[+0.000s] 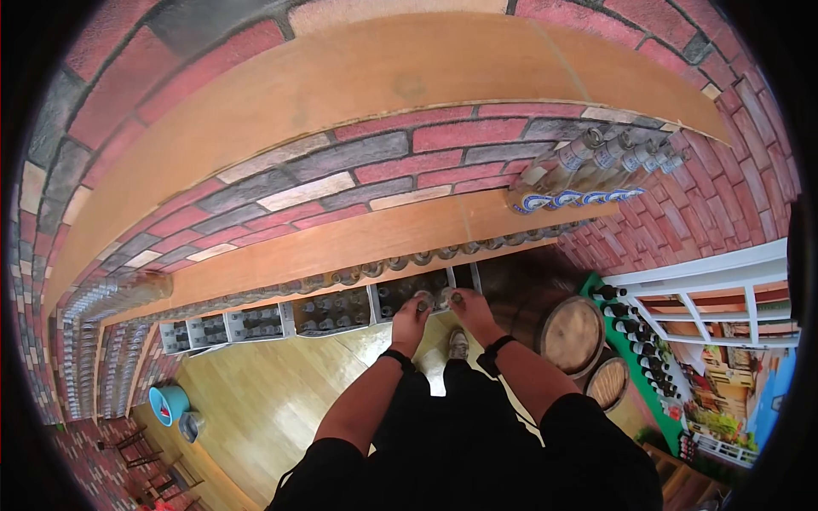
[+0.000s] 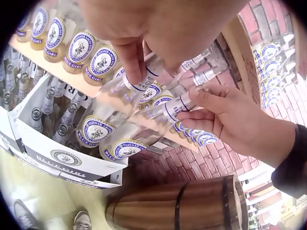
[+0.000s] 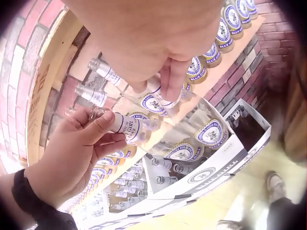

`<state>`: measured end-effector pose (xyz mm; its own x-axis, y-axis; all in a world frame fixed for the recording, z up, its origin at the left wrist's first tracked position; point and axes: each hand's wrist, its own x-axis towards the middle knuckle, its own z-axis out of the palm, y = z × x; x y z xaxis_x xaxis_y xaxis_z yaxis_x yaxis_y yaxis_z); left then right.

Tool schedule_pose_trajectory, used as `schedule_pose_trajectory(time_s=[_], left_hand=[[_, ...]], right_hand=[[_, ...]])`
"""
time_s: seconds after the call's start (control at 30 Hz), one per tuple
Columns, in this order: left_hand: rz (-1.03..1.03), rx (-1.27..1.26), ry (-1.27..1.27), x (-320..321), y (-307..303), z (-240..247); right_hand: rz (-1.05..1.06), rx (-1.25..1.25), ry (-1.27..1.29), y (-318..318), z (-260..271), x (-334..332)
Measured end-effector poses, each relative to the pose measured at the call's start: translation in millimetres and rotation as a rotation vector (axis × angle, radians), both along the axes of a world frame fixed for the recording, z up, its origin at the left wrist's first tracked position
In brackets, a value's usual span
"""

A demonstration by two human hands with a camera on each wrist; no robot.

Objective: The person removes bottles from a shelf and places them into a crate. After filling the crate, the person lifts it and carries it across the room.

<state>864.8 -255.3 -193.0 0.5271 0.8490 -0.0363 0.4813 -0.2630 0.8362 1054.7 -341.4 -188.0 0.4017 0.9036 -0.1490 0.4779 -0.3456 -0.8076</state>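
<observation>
My left hand [image 1: 411,325] grips a clear glass beer bottle [image 2: 98,125] by its neck. Beside it, my right hand [image 1: 474,316] holds a second clear beer bottle [image 3: 211,125] the same way. Both bottles tilt, bases pointing down and away, and carry round blue-and-white labels. Their bodies lie side by side and overlap in the wrist views. Close by the bases is a white carton [image 2: 86,163] with upright bottles in it. Behind the hands, a shelf [image 2: 33,50] bears a row of similar labelled bottles.
More cartons [image 1: 256,324] of bottles line the floor under the shelf. Wooden barrels [image 1: 573,336] stand to the right, near a green rack [image 1: 635,366] of dark bottles. An upper shelf [image 1: 358,72] juts out ahead. A blue bucket [image 1: 169,404] sits on the floor at left.
</observation>
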Motion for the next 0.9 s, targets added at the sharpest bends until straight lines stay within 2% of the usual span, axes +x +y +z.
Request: schedule_pose_trajectory(time_s=[0.2, 0.37, 0.53, 0.73, 0.9], left_hand=[[-0.007, -0.027, -0.017, 4, 4, -11], [-0.008, 0.003, -0.003, 8, 5, -25], [-0.056, 0.070, 0.028, 10, 5, -69], [0.018, -0.072, 0.074, 18, 6, -125], [-0.014, -0.081, 0.270, 21, 12, -172]], right_hand=[[-0.019, 0.080, -0.035, 5, -13, 1], [0.031, -0.050, -0.033, 8, -40, 4], [0.141, -0.091, -0.115, 10, -71, 6], [0.136, -0.128, -0.160, 26, -120, 4], [0.193, -0.237, -0.230, 31, -180, -1]])
